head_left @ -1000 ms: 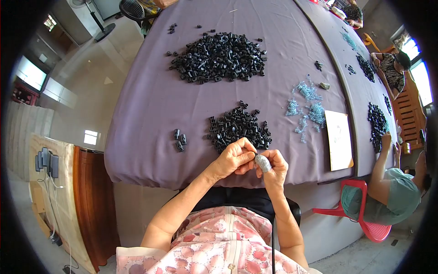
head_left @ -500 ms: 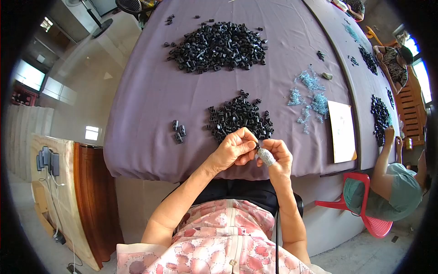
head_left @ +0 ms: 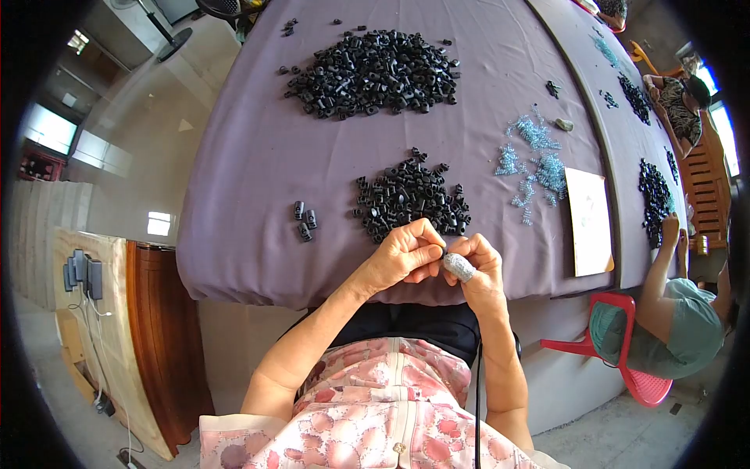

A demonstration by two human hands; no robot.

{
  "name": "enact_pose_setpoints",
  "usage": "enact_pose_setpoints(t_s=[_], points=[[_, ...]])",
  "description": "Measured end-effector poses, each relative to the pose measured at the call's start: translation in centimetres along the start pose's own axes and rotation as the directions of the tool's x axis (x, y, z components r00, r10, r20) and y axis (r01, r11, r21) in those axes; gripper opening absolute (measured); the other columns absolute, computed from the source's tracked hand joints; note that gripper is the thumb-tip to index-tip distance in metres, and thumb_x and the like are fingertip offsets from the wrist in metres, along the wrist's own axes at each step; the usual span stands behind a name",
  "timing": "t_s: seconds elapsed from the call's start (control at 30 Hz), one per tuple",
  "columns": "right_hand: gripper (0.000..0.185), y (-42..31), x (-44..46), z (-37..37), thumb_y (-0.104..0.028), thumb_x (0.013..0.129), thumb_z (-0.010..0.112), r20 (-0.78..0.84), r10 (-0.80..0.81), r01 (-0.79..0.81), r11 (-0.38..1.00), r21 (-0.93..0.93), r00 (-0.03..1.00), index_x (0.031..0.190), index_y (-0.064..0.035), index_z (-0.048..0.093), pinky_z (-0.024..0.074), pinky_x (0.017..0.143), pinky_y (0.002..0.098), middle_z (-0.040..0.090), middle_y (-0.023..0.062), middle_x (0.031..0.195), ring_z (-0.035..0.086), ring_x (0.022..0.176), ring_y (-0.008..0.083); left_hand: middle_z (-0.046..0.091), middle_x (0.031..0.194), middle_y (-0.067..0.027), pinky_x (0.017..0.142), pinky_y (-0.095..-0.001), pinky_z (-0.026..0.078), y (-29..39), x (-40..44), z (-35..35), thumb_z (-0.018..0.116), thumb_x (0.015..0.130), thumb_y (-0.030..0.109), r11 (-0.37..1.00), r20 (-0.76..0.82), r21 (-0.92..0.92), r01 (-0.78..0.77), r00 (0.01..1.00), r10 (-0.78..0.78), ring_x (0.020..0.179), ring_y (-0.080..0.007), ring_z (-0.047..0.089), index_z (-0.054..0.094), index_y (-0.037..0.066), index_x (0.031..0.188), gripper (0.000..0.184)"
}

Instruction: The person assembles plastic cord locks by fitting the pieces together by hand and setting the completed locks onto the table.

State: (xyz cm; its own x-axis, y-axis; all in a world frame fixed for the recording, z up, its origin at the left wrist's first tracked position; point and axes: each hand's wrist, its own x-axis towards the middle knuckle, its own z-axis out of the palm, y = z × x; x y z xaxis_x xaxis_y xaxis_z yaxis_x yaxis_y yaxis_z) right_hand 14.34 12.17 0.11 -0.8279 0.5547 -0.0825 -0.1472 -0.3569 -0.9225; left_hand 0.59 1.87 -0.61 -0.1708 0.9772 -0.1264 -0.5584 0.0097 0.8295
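My left hand (head_left: 405, 254) and my right hand (head_left: 478, 270) meet over the table's front edge, fingertips pinched together. Between them a small black plastic part (head_left: 444, 252) barely shows; the fingers cover most of it. Grey-white wrapping (head_left: 458, 266) covers my right thumb. Just beyond the hands lies a pile of small black parts (head_left: 410, 195). To the left, several black cylinders (head_left: 305, 221) lie apart from that pile. Thin bluish springs (head_left: 549, 172) are heaped on the right, next to a white sheet or board (head_left: 589, 223).
A larger heap of black parts (head_left: 375, 74) lies farther back on the purple cloth (head_left: 258, 148). A small stone-like object (head_left: 564, 124) sits near the springs. At right, a person in green (head_left: 680, 320) sits on a red chair (head_left: 625, 336); another person (head_left: 678, 109) is farther back.
Both hands have drawn slightly closer together, and the black part between them is now more hidden. The right hand has shifted a little to the right. The view has tilted slightly.
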Motion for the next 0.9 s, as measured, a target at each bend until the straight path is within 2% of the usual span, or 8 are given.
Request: enact_pose_setpoints(t_s=[0.2,0.3,0.4,0.6,0.9], points=[[0.013,0.0,0.2,0.0,-0.001,0.078,0.065,0.026,0.031,-0.033,0.997,0.067,0.999,0.076,-0.0022,0.052,0.0395,0.048,0.0197,0.054,0.0052,0.071,0.048,0.054,0.0073,0.056,0.062,-0.0037,0.037,-0.0169,0.031,0.4,-0.1,-0.2,0.053,0.090,0.012,0.999,0.032,-0.028,0.016,0.999,-0.015,0.041,-0.0036,0.040,0.051,0.008,0.091,0.005],[0.014,0.0,0.3,-0.2,-0.002,0.077,0.066,0.074,-0.007,0.007,1.000,-0.006,0.997,0.075,-0.0023,0.053,0.0382,0.048,0.0190,0.054,0.0048,0.070,0.048,0.054,0.0068,0.057,0.061,-0.0038,0.036,-0.0168,0.031,0.3,-0.1,-0.2,0.054,0.090,0.012,1.000,0.030,0.006,0.016,0.999,-0.016,0.041,-0.0034,0.040,0.052,0.008,0.089,0.004],[0.015,0.3,0.3,-0.4,-0.002,0.076,0.068,0.055,-0.029,0.034,0.995,-0.096,0.998,0.074,-0.0024,0.053,0.0378,0.047,0.0186,0.054,0.0043,0.070,0.047,0.053,0.0062,0.056,0.061,-0.0033,0.037,-0.0168,0.031,0.2,-0.2,0.0,0.053,0.090,0.011,0.999,0.014,0.047,0.002,1.000,-0.003,0.041,-0.0032,0.041,0.052,0.008,0.086,0.004],[0.016,0.2,0.2,-0.2,-0.004,0.075,0.070,0.039,-0.009,0.011,0.999,-0.039,0.999,0.074,-0.0022,0.053,0.0377,0.046,0.0183,0.055,0.0047,0.068,0.048,0.053,0.0058,0.056,0.060,-0.0026,0.037,-0.0169,0.031,0.8,-0.3,0.1,0.053,0.089,0.009,0.998,0.020,0.050,0.034,0.999,-0.035,0.042,-0.0030,0.041,0.051,0.008,0.084,0.005],[0.017,0.9,-0.2,0.2,-0.002,0.075,0.069,-0.045,-0.109,0.098,0.975,-0.197,0.993,0.072,-0.0023,0.052,0.0373,0.045,0.0176,0.056,0.0048,0.069,0.047,0.052,0.0045,0.055,0.060,-0.0024,0.037,-0.0171,0.032,0.5,-0.4,0.1,0.055,0.088,0.008,0.997,0.003,0.082,0.008,1.000,-0.008,0.042,-0.0028,0.041,0.052,0.008,0.085,0.004]])
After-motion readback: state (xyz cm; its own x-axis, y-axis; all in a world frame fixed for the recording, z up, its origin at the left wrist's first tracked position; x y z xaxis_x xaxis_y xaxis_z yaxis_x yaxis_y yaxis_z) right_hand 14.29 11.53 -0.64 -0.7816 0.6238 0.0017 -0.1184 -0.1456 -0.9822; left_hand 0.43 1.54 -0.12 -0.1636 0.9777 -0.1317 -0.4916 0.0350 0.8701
